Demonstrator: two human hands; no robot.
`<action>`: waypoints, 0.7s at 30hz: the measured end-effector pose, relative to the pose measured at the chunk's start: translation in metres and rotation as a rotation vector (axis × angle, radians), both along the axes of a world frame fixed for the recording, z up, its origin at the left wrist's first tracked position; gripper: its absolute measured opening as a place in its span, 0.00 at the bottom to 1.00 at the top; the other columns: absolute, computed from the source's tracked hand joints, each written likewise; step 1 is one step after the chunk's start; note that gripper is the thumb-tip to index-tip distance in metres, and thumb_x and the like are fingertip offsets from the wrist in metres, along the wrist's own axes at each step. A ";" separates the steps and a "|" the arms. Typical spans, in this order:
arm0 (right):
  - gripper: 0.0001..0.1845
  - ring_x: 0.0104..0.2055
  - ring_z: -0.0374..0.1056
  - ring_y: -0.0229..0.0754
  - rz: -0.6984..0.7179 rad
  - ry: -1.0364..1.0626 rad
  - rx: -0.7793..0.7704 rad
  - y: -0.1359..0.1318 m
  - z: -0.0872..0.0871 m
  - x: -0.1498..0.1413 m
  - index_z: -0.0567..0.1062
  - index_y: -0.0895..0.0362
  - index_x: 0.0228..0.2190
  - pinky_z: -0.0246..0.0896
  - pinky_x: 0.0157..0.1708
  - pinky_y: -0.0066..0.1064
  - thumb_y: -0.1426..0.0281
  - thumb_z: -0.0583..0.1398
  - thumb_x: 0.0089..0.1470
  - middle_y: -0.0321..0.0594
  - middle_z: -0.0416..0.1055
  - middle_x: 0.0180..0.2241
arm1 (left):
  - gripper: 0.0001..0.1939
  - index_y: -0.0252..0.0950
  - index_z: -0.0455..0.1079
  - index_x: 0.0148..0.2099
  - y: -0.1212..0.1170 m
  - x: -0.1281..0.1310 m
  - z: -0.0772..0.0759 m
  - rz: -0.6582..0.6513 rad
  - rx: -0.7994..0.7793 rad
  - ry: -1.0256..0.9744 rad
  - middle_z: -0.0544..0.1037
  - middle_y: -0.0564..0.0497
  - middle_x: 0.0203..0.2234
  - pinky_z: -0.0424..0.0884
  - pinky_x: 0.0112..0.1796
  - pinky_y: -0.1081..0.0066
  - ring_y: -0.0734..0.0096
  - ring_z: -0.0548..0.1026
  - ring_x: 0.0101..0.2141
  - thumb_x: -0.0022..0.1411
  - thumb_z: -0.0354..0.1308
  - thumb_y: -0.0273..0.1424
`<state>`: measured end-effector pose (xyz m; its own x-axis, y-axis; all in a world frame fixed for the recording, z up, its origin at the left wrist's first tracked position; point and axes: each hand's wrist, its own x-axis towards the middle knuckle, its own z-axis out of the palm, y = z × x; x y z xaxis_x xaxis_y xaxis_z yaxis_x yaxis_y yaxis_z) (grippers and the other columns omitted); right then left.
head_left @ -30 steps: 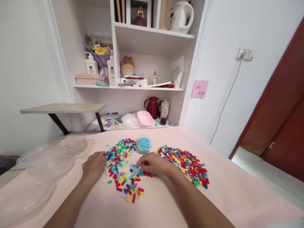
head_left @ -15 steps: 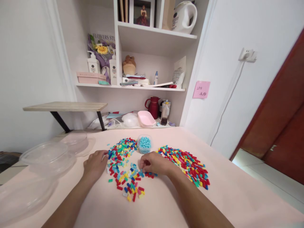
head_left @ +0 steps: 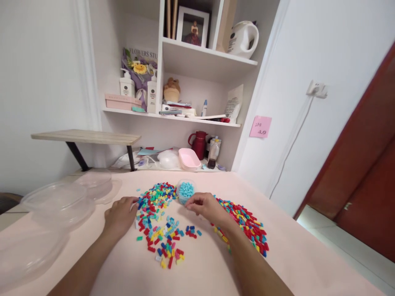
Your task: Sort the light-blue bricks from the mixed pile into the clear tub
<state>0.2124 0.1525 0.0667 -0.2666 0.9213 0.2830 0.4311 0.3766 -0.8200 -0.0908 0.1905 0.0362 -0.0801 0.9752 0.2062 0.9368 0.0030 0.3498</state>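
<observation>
My right hand is held just in front of a small clear plastic tub, its thumb and fingertips pinched together. Whatever may be between those fingertips is too small to make out. Light blue toy bricks heap up inside the tub. My left hand lies palm down on the table, fingers loosely stretched, with its fingertips at the left edge of a mixed-colour brick pile. Below the right hand is a small cluster of red and blue bricks.
A second brick pile, mostly red, spreads to the right, partly behind my right forearm. Clear plastic containers stand at the left of the pink-covered table. A small wooden shelf and a pink basin are at the back.
My right hand has moved up from the loose bricks toward the tub, uncovering the small red and blue cluster. My left hand stays beside the left pile. The camera view has tilted slightly.
</observation>
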 end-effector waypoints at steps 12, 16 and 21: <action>0.09 0.28 0.70 0.37 0.054 -0.395 0.075 -0.001 -0.015 -0.018 0.84 0.52 0.34 0.59 0.31 0.25 0.71 0.66 0.49 0.35 0.78 0.27 | 0.21 0.47 0.71 0.53 -0.003 0.002 0.001 -0.008 -0.005 0.000 0.73 0.49 0.56 0.61 0.54 0.51 0.54 0.67 0.56 0.66 0.41 0.37; 0.10 0.30 0.71 0.38 0.091 -0.476 0.127 0.000 -0.021 -0.022 0.84 0.51 0.32 0.58 0.31 0.25 0.75 0.64 0.48 0.33 0.78 0.27 | 0.21 0.46 0.72 0.53 -0.003 0.002 0.001 -0.006 0.000 -0.003 0.73 0.48 0.56 0.62 0.53 0.53 0.55 0.67 0.56 0.66 0.41 0.36; 0.06 0.29 0.69 0.38 -0.011 -0.292 0.164 0.004 -0.017 -0.019 0.83 0.53 0.30 0.60 0.31 0.26 0.71 0.64 0.49 0.35 0.77 0.27 | 0.21 0.46 0.71 0.53 -0.003 0.002 -0.001 -0.004 -0.005 -0.010 0.73 0.48 0.56 0.61 0.53 0.52 0.55 0.67 0.56 0.66 0.41 0.36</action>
<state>0.1938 0.1563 0.0499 -0.3489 0.8728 0.3413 0.6434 0.4879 -0.5899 -0.0889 0.1880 0.0357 -0.0783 0.9765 0.2008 0.9333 0.0010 0.3590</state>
